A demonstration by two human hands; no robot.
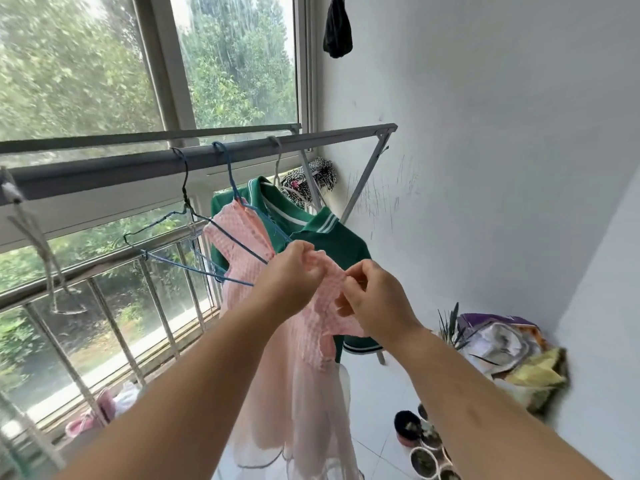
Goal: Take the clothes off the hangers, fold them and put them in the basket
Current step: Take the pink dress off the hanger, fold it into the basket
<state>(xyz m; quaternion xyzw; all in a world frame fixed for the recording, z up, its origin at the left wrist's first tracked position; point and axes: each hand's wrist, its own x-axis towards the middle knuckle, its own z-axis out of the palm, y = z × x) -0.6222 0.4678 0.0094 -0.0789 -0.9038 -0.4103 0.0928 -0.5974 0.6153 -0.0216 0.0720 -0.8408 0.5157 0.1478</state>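
Observation:
A pink checked dress [242, 233] with a pale sheer skirt hangs on a blue wire hanger [228, 174] from the grey rail [138, 168]. My left hand [294, 275] grips the dress's near shoulder together with the hanger's end. Right beside it, my right hand [374, 296] pinches the same shoulder fabric. Behind the dress a green polo shirt [329, 237] hangs on a white hanger [277, 157]. An empty dark wire hanger [162, 220] hangs to the left. No basket is in view.
A black-and-white patterned cloth [311, 178] hangs at the rail's far end. A dark garment [337, 29] hangs high on the wall. Bags [512, 351] and potted plants [422, 441] stand on the floor at right. A window railing [104, 268] runs along the left.

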